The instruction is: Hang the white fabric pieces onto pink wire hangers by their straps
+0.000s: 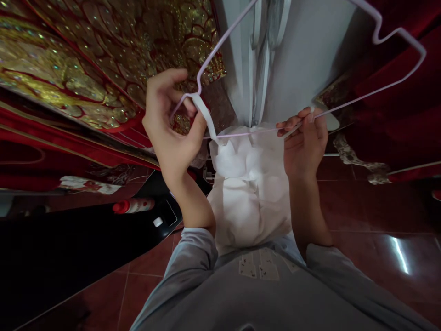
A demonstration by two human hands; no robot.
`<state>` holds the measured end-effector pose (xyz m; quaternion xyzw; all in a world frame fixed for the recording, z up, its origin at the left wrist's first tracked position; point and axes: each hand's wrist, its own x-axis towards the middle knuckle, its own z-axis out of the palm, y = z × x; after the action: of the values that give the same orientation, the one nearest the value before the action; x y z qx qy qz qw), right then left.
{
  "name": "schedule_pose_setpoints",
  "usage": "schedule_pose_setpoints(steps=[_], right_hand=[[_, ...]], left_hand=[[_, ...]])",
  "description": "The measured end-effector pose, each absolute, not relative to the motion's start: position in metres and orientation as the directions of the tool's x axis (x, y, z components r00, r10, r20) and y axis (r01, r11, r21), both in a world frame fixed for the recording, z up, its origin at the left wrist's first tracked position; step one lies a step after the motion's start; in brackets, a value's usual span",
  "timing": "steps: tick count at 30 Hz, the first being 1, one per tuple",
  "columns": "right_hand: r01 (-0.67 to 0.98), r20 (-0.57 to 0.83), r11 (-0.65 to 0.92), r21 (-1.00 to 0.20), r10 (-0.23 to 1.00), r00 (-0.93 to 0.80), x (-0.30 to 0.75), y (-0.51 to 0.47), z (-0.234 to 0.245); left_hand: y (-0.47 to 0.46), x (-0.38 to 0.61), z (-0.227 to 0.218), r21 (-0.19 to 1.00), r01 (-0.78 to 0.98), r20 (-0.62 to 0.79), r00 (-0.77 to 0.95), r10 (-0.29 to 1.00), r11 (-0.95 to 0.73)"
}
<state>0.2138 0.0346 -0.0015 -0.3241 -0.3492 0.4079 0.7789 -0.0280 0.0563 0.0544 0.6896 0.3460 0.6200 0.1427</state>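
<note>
A pale pink wire hanger (220,43) spans the space in front of me, its lower bar running between my hands. My left hand (179,119) is closed around the hanger's left end, with a white strap (206,115) looped over the wire beside the thumb. At the bar's right part, my right hand (306,138) pinches the wire together with a thin white strip. Below the bar hangs a white garment (241,202) with padded cups at its top, joined to the left strap. Its lower edge reaches my shirt.
Red garments with gold sequins (103,59) hang on the left, and dark red ones (396,115) on the right. White panels with long handles (262,69) stand ahead. A black table (86,230) at left holds a red-capped bottle (134,206), a phone (167,212) and a small white case (157,222).
</note>
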Motion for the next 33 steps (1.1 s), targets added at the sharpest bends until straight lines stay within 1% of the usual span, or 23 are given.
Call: schedule_pose_setpoints(steps=[2, 4, 7, 9, 11, 13, 14, 16, 19, 22, 24, 26, 29, 33], right_hand=[[-0.397, 0.281, 0.46, -0.794, 0.857, 0.432, 0.214, 0.035, -0.001], [-0.387, 0.278, 0.457, -0.801, 0.856, 0.436, 0.216, 0.035, -0.001], [-0.4, 0.273, 0.442, -0.803, 0.869, 0.413, 0.22, 0.034, 0.0], [-0.411, 0.269, 0.428, -0.805, 0.88, 0.391, 0.223, 0.033, -0.001], [-0.407, 0.266, 0.42, -0.811, 0.885, 0.381, 0.225, 0.033, -0.002], [-0.389, 0.271, 0.418, -0.821, 0.885, 0.378, 0.225, 0.033, -0.003], [-0.38, 0.275, 0.419, -0.825, 0.884, 0.379, 0.224, 0.033, -0.003], [-0.367, 0.278, 0.423, -0.828, 0.879, 0.386, 0.222, 0.035, -0.004], [-0.368, 0.262, 0.421, -0.829, 0.874, 0.41, 0.22, 0.036, -0.002], [-0.384, 0.22, 0.391, -0.837, 0.881, 0.418, 0.219, 0.036, 0.0], [-0.38, 0.188, 0.397, -0.835, 0.857, 0.48, 0.222, 0.034, 0.001], [-0.354, 0.167, 0.444, -0.823, 0.786, 0.596, 0.231, 0.033, 0.002], [-0.278, 0.146, 0.522, -0.807, 0.632, 0.761, 0.255, 0.032, 0.008], [-0.191, 0.088, 0.513, -0.836, 0.47, 0.878, 0.285, 0.031, 0.031]], left_hand=[[0.056, -0.025, 0.056, 0.645, 0.295, 0.738, -0.003, 0.674, -0.705], [0.055, -0.021, 0.057, 0.692, 0.267, 0.703, -0.038, 0.711, -0.67], [0.053, -0.016, 0.051, 0.758, 0.183, 0.652, -0.178, 0.737, -0.627], [0.05, -0.013, 0.039, 0.804, 0.04, 0.574, -0.318, 0.755, -0.594], [0.045, -0.01, 0.022, 0.825, -0.2, 0.42, -0.41, 0.809, -0.529], [0.04, -0.003, 0.005, 0.807, -0.415, 0.27, -0.374, 0.887, -0.42], [0.037, 0.001, -0.002, 0.807, -0.459, 0.226, -0.343, 0.912, -0.373], [0.031, 0.013, -0.01, 0.817, -0.464, 0.206, -0.322, 0.924, -0.344], [0.026, 0.029, -0.011, 0.813, -0.423, 0.255, -0.36, 0.898, -0.4], [0.026, 0.034, -0.005, 0.817, -0.389, 0.27, -0.395, 0.878, -0.427], [0.027, 0.032, -0.001, 0.809, -0.39, 0.283, -0.397, 0.873, -0.44], [0.028, 0.03, 0.002, 0.774, -0.43, 0.305, -0.39, 0.869, -0.465], [0.029, 0.027, 0.004, 0.742, -0.461, 0.326, -0.387, 0.863, -0.487], [0.031, 0.025, 0.006, 0.76, -0.431, 0.324, -0.398, 0.858, -0.487]])
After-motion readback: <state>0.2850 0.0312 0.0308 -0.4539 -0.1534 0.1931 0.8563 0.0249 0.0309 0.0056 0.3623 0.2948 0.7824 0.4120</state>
